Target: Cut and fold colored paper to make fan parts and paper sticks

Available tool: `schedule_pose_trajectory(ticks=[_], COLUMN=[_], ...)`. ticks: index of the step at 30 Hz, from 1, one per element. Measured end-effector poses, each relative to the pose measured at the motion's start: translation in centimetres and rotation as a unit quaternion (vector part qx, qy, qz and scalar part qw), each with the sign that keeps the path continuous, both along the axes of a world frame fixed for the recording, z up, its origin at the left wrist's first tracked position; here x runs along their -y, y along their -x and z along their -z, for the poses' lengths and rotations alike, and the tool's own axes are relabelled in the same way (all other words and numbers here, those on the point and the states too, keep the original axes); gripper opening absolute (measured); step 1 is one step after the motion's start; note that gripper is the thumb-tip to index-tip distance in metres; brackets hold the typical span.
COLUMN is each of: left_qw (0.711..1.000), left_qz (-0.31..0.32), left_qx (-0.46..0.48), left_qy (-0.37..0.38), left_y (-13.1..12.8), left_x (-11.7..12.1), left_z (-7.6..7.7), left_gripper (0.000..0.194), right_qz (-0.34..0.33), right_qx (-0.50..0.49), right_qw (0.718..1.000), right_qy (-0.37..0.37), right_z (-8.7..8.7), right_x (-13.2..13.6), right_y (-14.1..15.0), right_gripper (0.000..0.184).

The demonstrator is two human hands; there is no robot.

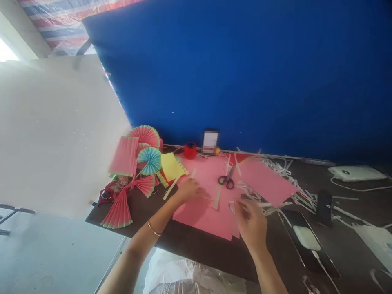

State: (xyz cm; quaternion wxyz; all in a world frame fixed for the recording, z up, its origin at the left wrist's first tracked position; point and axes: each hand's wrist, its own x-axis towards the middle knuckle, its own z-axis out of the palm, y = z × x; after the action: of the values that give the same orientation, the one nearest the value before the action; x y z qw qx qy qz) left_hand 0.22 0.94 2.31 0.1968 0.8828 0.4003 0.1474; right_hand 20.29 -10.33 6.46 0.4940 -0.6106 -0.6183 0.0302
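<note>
My left hand (190,190) lies on the pink paper sheets (202,218), fingers stretched out over them. Closed in a pinch, my right hand (252,222) is above the right edge of the same sheets. Beside its fingertips shows a small pale loop (232,207), too blurred to name; whether the fingers hold it I cannot tell. Black-handled scissors (227,180) rest on the paper beyond both hands, partly open. A pale narrow strip (218,197) lies between the hands. Another pink sheet (266,179) sits to the right of the scissors.
Pleated pink fans (118,208), a blue paper rosette (149,160) and yellow paper (170,166) crowd the left. A red roll (190,150) stands at the back. White paper scraps (283,173), a phone (309,241) and cables lie right. A blue panel (245,73) rises behind.
</note>
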Motion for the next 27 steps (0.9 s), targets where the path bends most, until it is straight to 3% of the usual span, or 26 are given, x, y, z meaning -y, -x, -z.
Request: schedule_pose_trajectory(ticks=[2, 6, 11, 13, 15, 17, 19, 24, 27], left_qw=[0.997, 0.995, 0.984, 0.953, 0.897, 0.836, 0.805, 0.784, 0.778], left_qz=[0.071, 0.09, -0.022, -0.077, -0.11, -0.121, -0.118, -0.117, -0.129], left_qx=[-0.03, -0.009, 0.143, 0.238, 0.339, 0.419, 0.463, 0.518, 0.531], left_qy=[0.005, 0.028, 0.105, 0.172, 0.262, 0.332, 0.351, 0.322, 0.31], left_y=[-1.3, -2.4, -2.5, -2.7, -2.9, -2.9, -2.8, -2.9, -3.3], left_x=[-0.1, 0.1, 0.9, 1.3, 1.6, 1.9, 2.1, 2.8, 3.4], left_z=[0.5, 1.4, 1.2, 0.5, -0.4, -1.4, -2.2, -3.3, -3.8], left_gripper=[0.018, 0.014, 0.023, 0.027, 0.033, 0.041, 0.047, 0.032, 0.026], right_qz=[-0.012, -0.037, -0.05, -0.06, -0.07, -0.083, -0.092, -0.086, -0.064], right_qx=[-0.015, -0.051, -0.168, -0.234, -0.28, -0.3, -0.315, -0.397, -0.465], right_qw=[1.0, 0.997, 0.978, 0.96, 0.944, 0.935, 0.927, 0.891, 0.867], right_qy=[0.018, 0.054, 0.116, 0.143, 0.161, 0.169, 0.181, 0.201, 0.168], right_z=[0.2, 0.5, 0.1, -0.3, -0.8, -1.3, -1.7, -2.2, -2.2], right_x=[0.1, 0.6, 0.8, 0.4, -0.2, -0.8, -1.3, -1.8, -1.9], right_y=[-0.1, -0.4, -0.1, 0.4, 1.0, 1.6, 2.1, 3.4, 4.1], right_gripper=[0.02, 0.021, 0.025, 0.026, 0.026, 0.025, 0.027, 0.048, 0.039])
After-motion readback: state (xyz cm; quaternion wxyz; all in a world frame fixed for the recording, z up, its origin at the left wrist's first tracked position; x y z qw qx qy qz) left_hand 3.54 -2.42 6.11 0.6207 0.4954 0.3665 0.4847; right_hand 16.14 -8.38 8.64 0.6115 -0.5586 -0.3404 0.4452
